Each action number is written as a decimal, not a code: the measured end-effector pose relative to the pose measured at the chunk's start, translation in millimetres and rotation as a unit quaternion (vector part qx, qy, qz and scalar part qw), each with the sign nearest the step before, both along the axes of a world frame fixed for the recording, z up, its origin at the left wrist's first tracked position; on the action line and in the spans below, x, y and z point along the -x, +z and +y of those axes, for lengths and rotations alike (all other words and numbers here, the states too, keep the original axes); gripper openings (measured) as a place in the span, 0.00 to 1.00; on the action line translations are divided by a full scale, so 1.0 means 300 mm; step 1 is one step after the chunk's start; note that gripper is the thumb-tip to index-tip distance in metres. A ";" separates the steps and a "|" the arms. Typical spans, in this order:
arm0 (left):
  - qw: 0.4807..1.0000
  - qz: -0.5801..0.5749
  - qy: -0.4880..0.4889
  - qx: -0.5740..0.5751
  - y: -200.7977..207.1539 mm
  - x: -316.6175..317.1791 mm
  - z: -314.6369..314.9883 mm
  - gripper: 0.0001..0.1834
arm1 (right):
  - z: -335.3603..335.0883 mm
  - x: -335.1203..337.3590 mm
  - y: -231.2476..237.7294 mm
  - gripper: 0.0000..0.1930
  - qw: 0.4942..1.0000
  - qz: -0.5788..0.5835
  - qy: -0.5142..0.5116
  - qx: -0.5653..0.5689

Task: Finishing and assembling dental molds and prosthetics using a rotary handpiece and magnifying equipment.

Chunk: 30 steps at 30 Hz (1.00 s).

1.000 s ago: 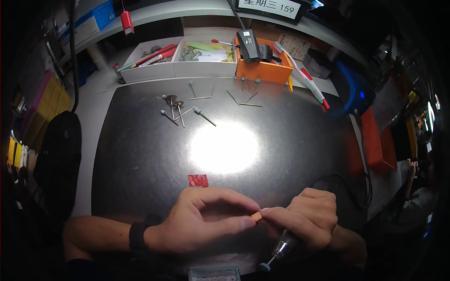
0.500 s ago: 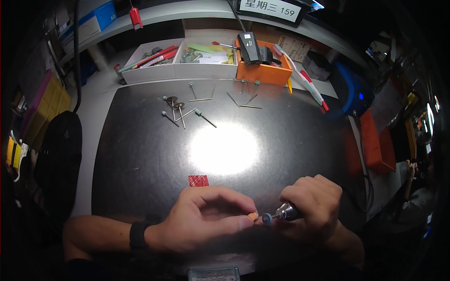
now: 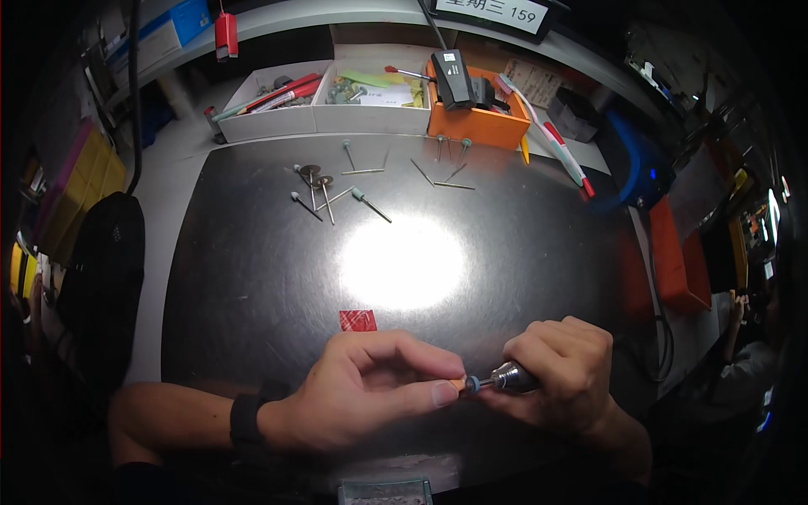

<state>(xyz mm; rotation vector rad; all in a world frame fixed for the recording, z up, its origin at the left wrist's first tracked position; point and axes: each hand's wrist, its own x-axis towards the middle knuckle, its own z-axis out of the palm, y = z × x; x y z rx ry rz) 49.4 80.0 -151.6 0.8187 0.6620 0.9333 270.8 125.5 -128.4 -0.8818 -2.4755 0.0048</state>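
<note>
My left hand (image 3: 353,391) pinches a small orange piece (image 3: 457,385) between thumb and fingertips; most of the piece is hidden. My right hand (image 3: 562,370) is wrapped round a rotary tool handpiece (image 3: 515,377) with a metal nose pointing left. On its shank sits a small blue-grey grinding wheel (image 3: 472,384), which appears to touch the orange piece. Just beyond my left hand, a red patterned square (image 3: 357,320) lies on the dark metal work surface (image 3: 252,278).
Several mounted grinding bits (image 3: 370,204) and two brown discs (image 3: 310,171) lie farther back. Behind them stand two white boxes (image 3: 269,126) and an orange bin (image 3: 475,126) holding a black device (image 3: 454,80). A clear-green container (image 3: 385,492) is at the near edge.
The grinding wheel has come left to the orange piece; before, a small gap lay between them. My left fingertips have shifted slightly right. The whole view has tilted a little.
</note>
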 end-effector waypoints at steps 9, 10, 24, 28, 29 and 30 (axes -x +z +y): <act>1.000 0.001 0.000 -0.002 0.002 -0.001 -0.003 0.07 | -0.009 -0.003 0.011 0.18 0.999 -0.009 0.005 0.036; 1.000 -0.003 -0.002 -0.003 0.001 0.000 -0.003 0.07 | -0.009 -0.003 0.011 0.19 0.999 -0.012 0.007 0.034; 1.000 -0.001 0.001 -0.013 0.005 -0.002 -0.002 0.08 | -0.005 -0.003 0.005 0.22 1.000 -0.005 0.008 0.024; 1.000 0.004 0.001 -0.007 0.007 -0.002 -0.002 0.09 | -0.004 -0.005 0.009 0.21 0.999 -0.014 0.014 0.031; 1.000 0.004 0.001 -0.007 0.008 -0.002 -0.002 0.09 | -0.003 -0.005 0.008 0.22 0.999 -0.014 0.012 0.026; 1.000 -0.006 -0.001 -0.001 0.009 -0.002 -0.003 0.09 | -0.005 -0.006 0.007 0.22 0.999 -0.014 0.012 0.026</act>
